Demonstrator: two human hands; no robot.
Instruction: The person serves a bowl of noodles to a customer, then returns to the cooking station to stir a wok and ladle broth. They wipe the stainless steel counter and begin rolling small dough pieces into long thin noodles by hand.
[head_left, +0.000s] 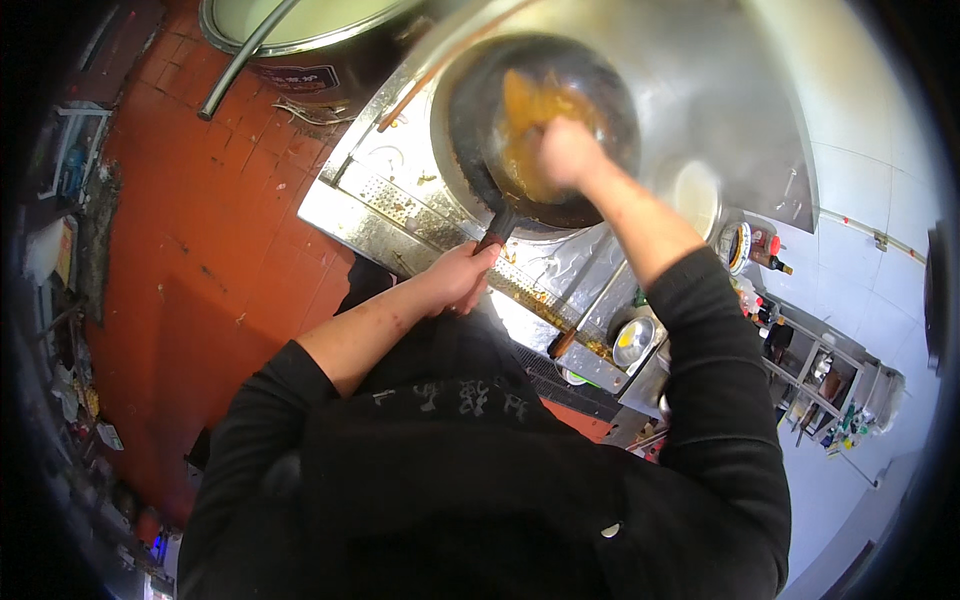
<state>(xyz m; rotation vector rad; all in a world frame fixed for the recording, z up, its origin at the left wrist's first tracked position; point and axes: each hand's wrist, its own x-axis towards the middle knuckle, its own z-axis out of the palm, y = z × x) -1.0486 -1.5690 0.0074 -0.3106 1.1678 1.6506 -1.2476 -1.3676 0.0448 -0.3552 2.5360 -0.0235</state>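
A dark round wok sits over the burner opening of a steel stove, tilted slightly. My left hand grips the end of its handle at the stove's front edge. Over the middle of the wok is my right hand, blurred by motion and curled with the fingers hidden. Around and below it spreads a blurred yellow-brown mass; whether this is food, liquid or a tool in my hand cannot be told. Haze hangs over the far side of the wok.
A long-handled utensil lies across the stove's perforated drain strip, which holds food scraps. Nearby stand a metal bowl, a pale round container and bottles. A large pot is at upper left, above red floor tiles.
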